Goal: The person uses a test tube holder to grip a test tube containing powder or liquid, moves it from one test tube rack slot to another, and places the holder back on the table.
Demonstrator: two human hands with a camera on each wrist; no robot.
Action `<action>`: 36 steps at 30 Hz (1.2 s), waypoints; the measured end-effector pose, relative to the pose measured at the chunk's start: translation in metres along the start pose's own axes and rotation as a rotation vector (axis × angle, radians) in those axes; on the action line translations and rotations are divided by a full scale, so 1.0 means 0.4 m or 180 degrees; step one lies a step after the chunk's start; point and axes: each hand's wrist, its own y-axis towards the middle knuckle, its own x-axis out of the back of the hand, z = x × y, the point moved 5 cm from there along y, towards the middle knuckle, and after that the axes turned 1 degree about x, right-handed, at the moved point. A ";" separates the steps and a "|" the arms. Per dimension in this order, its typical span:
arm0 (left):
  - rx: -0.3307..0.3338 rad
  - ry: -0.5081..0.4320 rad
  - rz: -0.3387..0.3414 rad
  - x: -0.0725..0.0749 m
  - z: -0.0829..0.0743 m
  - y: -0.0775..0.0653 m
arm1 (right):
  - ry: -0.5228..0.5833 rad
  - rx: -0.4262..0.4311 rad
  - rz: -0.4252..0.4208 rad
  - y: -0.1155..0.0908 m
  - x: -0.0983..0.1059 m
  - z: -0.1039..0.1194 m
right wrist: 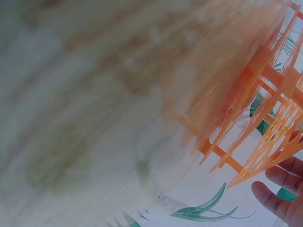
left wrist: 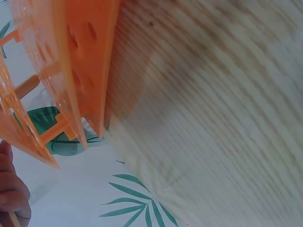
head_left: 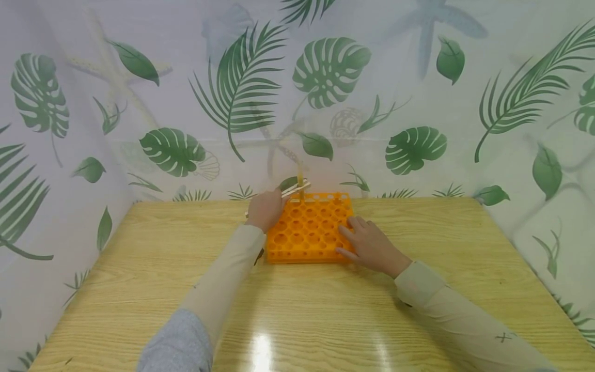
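Observation:
My left hand (head_left: 266,210) grips a wooden test tube clamp (head_left: 293,190) above the back left part of an orange test tube rack (head_left: 309,254). The clamp's tip is around an upright test tube (head_left: 300,178) with a yellowish look, whose lower end overlaps the rack's back row in the head view. On the rack's right side rests my right hand (head_left: 372,244), its fingers spread and lightly bent over the edge. In the right wrist view the fingers (right wrist: 271,196) lie right beside the rack's upper plate. The left wrist view shows only curled fingers (left wrist: 13,191) and a bit of the clamp's handle.
The rack stands near the back of a wood-grain table (head_left: 316,315), with rows of round holes facing up. Close behind it hangs a white curtain (head_left: 362,170) printed with green leaves, which also encloses both sides.

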 end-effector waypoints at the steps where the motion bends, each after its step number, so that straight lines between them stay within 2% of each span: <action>1: 0.0002 -0.0012 0.0000 -0.001 0.000 0.000 | 0.0001 0.0001 -0.0007 0.000 0.000 0.000; 15: -0.0005 -0.0063 -0.0002 0.003 0.000 0.003 | 0.0001 0.0010 -0.0019 0.004 0.013 0.001; 22: -0.0018 -0.0050 0.0072 0.006 0.002 0.005 | 0.0017 0.0043 -0.0062 0.005 0.014 0.002; 29: 0.0010 -0.0169 0.0158 0.007 0.003 0.012 | -0.0020 0.0018 0.0031 0.006 0.006 -0.003; 36: -0.0061 0.0042 0.0061 0.010 -0.005 0.007 | 0.0000 0.0012 0.0052 0.006 0.007 -0.001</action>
